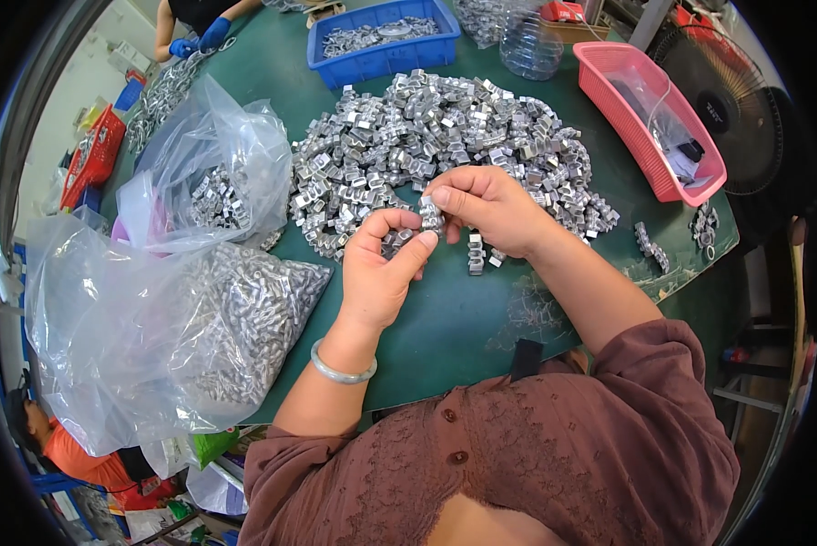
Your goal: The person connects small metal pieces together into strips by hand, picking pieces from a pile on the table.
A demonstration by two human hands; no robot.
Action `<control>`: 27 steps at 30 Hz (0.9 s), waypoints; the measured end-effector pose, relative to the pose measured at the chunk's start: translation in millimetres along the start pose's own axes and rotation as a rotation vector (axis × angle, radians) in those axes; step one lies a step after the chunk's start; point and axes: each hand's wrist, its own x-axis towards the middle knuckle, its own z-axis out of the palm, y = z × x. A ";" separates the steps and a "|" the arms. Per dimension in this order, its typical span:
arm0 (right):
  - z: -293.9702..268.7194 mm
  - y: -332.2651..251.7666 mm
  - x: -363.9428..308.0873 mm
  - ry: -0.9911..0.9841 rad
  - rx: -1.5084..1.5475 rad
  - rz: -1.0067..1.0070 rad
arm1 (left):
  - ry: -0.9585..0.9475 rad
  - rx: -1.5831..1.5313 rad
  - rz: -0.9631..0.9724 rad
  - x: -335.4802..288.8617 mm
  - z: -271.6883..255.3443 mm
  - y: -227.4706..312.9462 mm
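Note:
My left hand and my right hand meet in front of the near side of a large heap. Between their fingertips is a short strip of silver metal links, pinched from both sides. The heap of shiny metal links spreads across the middle of the table. Another short link strip lies on the table just below my right hand. To the left of my left hand, a clear plastic bag holds many small metal pieces. The fingers partly hide the held strip.
Behind the heap stand a blue bin of metal parts and a clear plastic jar. A pink basket is at the right, near a black fan. Loose links lie near the right edge. A gloved person handles metal chain at the far left.

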 end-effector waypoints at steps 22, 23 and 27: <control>-2.7 -0.9 0.5 -0.104 -0.055 0.218 | 0.069 -0.317 -0.391 2.1 -2.3 -1.2; -2.4 -0.9 0.0 -0.091 0.000 0.214 | 0.096 -0.367 -0.397 2.5 -3.1 -1.5; -5.1 -2.6 -0.3 -0.118 0.089 0.236 | 0.139 -0.430 -0.398 5.0 -5.8 -2.6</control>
